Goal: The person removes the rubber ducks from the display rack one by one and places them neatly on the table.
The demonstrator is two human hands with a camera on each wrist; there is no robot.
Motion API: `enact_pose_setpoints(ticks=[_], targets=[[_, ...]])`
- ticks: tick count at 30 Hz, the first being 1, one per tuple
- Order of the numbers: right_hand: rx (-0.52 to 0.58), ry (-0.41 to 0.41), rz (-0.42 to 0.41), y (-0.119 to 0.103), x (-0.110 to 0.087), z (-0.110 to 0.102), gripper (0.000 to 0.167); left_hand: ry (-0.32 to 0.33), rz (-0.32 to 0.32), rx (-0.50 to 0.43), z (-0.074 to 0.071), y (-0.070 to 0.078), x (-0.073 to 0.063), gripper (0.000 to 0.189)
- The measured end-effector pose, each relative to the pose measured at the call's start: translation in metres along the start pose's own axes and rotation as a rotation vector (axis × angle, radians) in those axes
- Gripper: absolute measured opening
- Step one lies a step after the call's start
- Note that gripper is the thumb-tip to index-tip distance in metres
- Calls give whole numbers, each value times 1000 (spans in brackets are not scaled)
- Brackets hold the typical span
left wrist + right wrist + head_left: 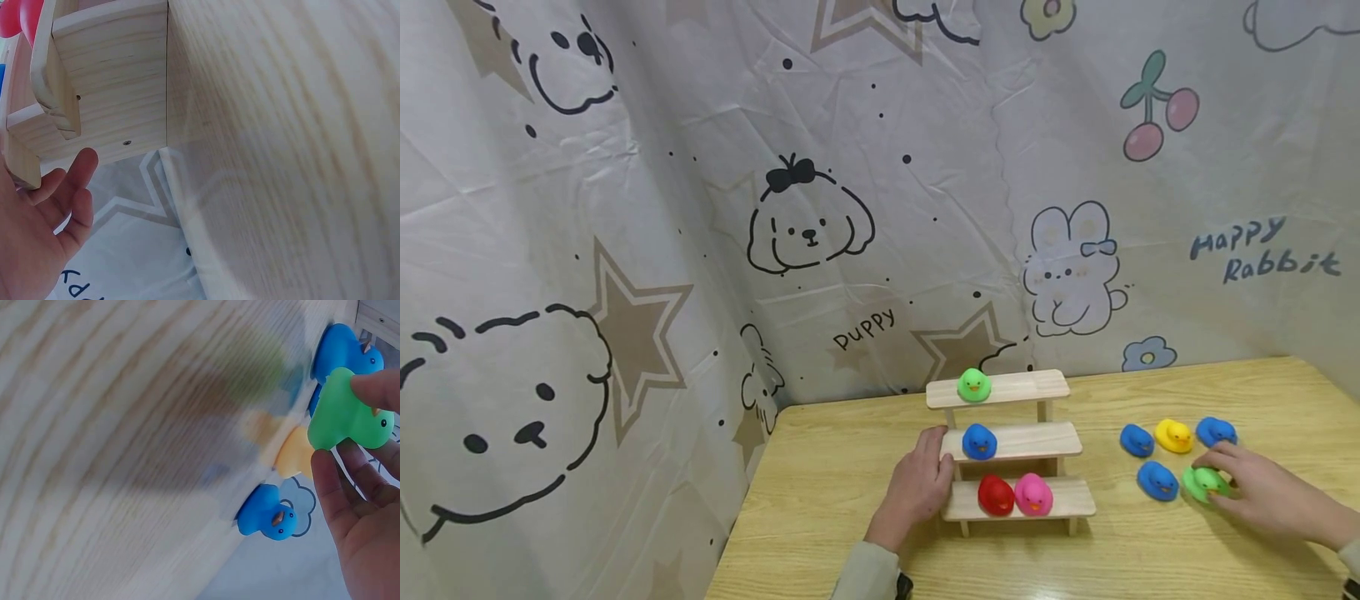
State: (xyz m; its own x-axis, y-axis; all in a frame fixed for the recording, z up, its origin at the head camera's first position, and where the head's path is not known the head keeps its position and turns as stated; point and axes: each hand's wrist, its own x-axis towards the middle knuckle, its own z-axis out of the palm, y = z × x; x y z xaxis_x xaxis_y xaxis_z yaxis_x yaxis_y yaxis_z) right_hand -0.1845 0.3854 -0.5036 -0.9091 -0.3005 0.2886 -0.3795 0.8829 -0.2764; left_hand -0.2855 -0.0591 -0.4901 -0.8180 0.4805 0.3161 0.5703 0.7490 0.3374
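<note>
1. At lower right of the head view: a green rubber duck [1199, 485], pinched between thumb and fingers of the right hand [1266, 493], at a pale wood-grain tabletop [820, 500]; contact with the wood hard to tell.
2. Beak toward the lower edge in the head view; toward the upper edge in the right wrist view, beside the thumb tip, long axis roughly up and down there, base to the left.
3. Near it: three blue rubber ducks [1157, 482] and one yellow rubber duck [1172, 436], upright, turned toward lower right.
4. At lower centre: a three-tier wooden stand [1037, 442], middle tier's left end held by the left hand [919, 479], some fingers loosely bent.
5. On the tiers, top to bottom: second green duck [974, 386], blue duck [979, 442], red duck [996, 496] beside pink duck [1033, 495].
6. Behind: pale printed cloth [940, 275], reading "Happy Rabbit" [1266, 252] at right and "Puppy" [865, 330], slanting upward, near centre.
</note>
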Motion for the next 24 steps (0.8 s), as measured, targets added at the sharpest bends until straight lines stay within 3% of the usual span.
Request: enact_pose_setpoints(ticks=[16, 24], targets=[[-19, -88, 23, 8, 6, 7, 30, 11, 14, 7, 2, -2, 0, 43], [-44, -68, 29, 10, 10, 9, 32, 2, 10, 1, 2, -2, 0, 44]])
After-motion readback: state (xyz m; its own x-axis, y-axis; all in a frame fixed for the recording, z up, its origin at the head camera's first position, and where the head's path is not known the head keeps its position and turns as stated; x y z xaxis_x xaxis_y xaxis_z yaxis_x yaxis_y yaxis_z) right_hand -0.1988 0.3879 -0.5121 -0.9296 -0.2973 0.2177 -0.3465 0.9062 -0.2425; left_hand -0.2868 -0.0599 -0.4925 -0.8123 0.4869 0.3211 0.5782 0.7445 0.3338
